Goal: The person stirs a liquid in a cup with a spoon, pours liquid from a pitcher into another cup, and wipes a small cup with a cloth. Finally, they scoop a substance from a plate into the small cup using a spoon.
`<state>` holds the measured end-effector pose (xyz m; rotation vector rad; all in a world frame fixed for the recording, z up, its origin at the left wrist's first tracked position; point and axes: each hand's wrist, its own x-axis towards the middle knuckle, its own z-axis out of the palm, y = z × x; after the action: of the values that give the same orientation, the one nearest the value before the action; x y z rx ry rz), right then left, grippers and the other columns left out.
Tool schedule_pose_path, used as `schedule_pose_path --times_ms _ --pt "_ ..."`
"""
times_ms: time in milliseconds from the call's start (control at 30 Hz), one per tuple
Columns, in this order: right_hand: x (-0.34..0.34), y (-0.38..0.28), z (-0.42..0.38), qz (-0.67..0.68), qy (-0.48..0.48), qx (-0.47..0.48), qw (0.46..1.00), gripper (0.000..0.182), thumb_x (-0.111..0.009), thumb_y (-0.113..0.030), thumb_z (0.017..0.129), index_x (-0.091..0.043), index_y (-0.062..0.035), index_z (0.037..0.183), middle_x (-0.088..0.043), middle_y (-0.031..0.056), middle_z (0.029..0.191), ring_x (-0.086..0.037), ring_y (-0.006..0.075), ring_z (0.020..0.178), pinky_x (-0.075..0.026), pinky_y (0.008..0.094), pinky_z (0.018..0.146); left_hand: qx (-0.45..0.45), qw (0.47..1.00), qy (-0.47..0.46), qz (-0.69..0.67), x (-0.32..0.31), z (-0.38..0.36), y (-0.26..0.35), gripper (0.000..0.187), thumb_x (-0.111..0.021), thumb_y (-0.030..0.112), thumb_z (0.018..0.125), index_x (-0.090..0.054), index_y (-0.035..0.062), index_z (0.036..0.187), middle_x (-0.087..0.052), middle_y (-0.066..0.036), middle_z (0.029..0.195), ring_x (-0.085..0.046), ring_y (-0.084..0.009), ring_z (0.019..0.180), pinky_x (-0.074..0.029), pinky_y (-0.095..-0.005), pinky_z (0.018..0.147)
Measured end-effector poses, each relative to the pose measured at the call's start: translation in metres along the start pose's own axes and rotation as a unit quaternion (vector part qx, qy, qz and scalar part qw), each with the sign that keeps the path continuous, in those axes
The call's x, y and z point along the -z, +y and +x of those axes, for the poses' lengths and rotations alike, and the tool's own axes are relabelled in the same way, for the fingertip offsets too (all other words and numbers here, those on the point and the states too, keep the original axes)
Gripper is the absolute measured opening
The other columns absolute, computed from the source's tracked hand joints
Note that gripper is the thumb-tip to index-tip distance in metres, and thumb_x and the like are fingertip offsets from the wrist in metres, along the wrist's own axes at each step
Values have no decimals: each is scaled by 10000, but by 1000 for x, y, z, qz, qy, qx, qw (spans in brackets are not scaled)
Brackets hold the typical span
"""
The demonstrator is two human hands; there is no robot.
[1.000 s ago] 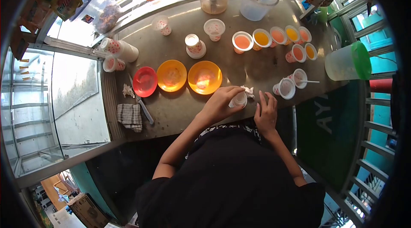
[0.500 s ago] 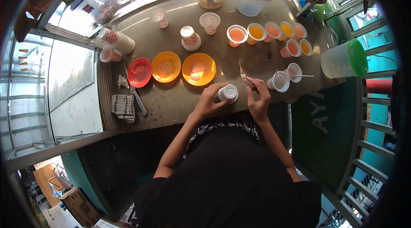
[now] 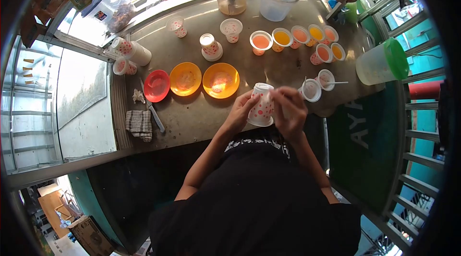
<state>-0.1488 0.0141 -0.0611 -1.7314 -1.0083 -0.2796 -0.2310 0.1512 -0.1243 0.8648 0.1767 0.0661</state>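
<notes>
An upside-down white cup with pink dots (image 3: pixel 260 111) is held at its left side by my left hand (image 3: pixel 242 112), near the table's front edge. My right hand (image 3: pixel 291 112) is at the cup's right side, its fingers bent together and blurred by motion. Something pale and thin shows between its fingertips and the cup, too blurred to make out. Two orange plates (image 3: pixel 221 80) and a red plate (image 3: pixel 156 86) lie to the left. Right of my right hand stand two dotted cups (image 3: pixel 311 91), one with a white straw.
Cups of orange and pink drink (image 3: pixel 282 38) stand at the back right, near a green-lidded container (image 3: pixel 379 66). Dotted cups (image 3: pixel 208 43) stand upside down behind the plates. A knife (image 3: pixel 156 119) and checked cloth (image 3: pixel 139 125) lie front left.
The cup in my left hand has been lifted and tilted, so its dotted side now shows. My right hand has come in against the cup.
</notes>
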Motion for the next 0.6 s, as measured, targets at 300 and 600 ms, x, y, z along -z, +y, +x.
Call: schedule_pose_path --times_ms 300,600 --pt "0 -16 -11 160 -106 -43 980 262 -667 77 769 -715 -37 1000 -616 100 929 -624 197 840 -510 298 732 -7 991 67 -117 5 2 13 452 -458 395 975 -457 29 1240 -605 -130 1092 -633 -225 969 -527 -365 852" --pt "-13 -21 10 127 -41 -51 990 245 -676 94 770 -713 -28 980 -604 96 1019 -627 185 901 -512 280 794 -89 990 38 -105 -18 5 41 555 -361 440 993 -369 43 1380 -428 -155 1401 -461 -277 1264 -472 -430 989"
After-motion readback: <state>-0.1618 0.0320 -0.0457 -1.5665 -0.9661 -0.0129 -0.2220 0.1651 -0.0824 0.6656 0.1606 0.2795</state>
